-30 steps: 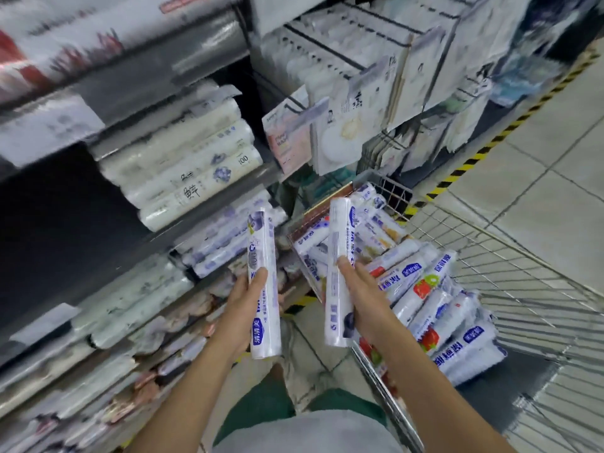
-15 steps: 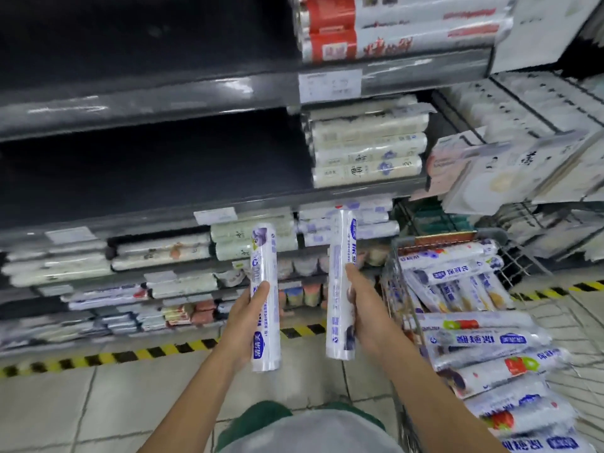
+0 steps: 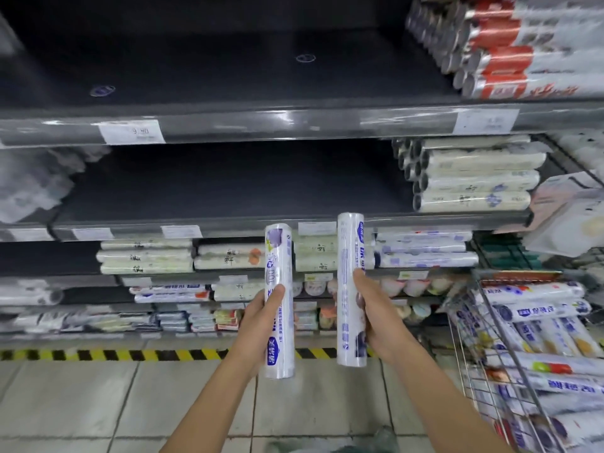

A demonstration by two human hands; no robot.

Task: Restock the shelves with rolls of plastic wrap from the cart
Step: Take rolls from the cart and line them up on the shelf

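Observation:
My left hand (image 3: 261,325) grips a white roll of plastic wrap with purple print (image 3: 278,266), held upright. My right hand (image 3: 376,318) grips a second white roll with blue print (image 3: 350,256), also upright, a little higher. Both rolls are in front of the dark shelving. The wire cart (image 3: 483,325) at the right holds several more rolls (image 3: 539,312). The dark shelf (image 3: 235,188) at chest height has a bare stretch in its middle.
Stacked rolls (image 3: 474,174) lie at the right end of that shelf, red-labelled rolls (image 3: 510,50) on the shelf above. Lower shelves hold several rolls and packs. A yellow-black stripe (image 3: 98,354) runs along the shelf base on the tiled floor. Hanging packets (image 3: 568,210) are at far right.
My view has swung left from the cart to face the shelves squarely and closer. Both hands still hold their rolls upright, now raised slightly toward the shelving.

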